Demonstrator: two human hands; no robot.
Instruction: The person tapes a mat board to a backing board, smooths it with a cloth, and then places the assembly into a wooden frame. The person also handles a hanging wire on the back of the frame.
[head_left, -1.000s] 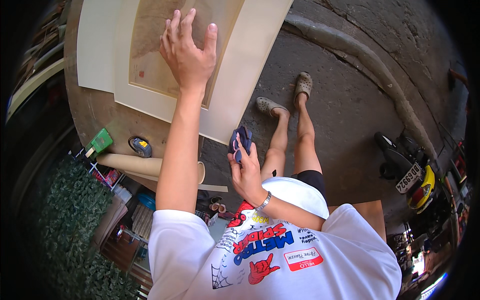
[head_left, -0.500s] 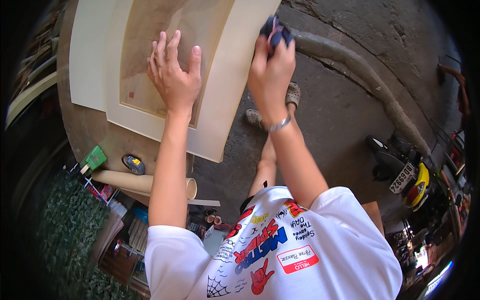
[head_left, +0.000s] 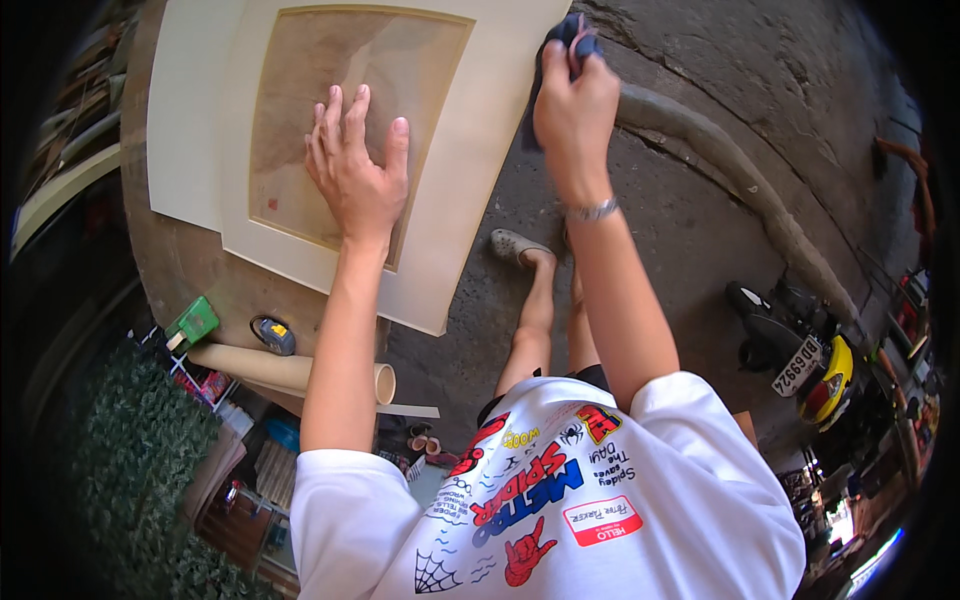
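Observation:
My left hand (head_left: 355,180) lies with spread fingers on a brownish picture (head_left: 420,60) framed by a cream mat board (head_left: 420,295), with a whiter sheet (head_left: 185,120) showing beside it on the table (head_left: 170,280). My right hand (head_left: 578,120) grips a dark blue object (head_left: 560,35) with a pink part at the board's upper right edge; what exactly it is I cannot make out.
A green tool (head_left: 195,320), a tape measure (head_left: 272,335) and a cardboard tube (head_left: 280,368) sit near the table's lower edge. To the right are concrete ground (head_left: 680,170), a raised curb (head_left: 760,205) and a parked scooter (head_left: 815,370). Leafy greenery (head_left: 140,460) fills the lower left.
My right hand has swung from low near my body up to the board's upper right edge, still holding the blue object. My left hand has shifted lower on the picture.

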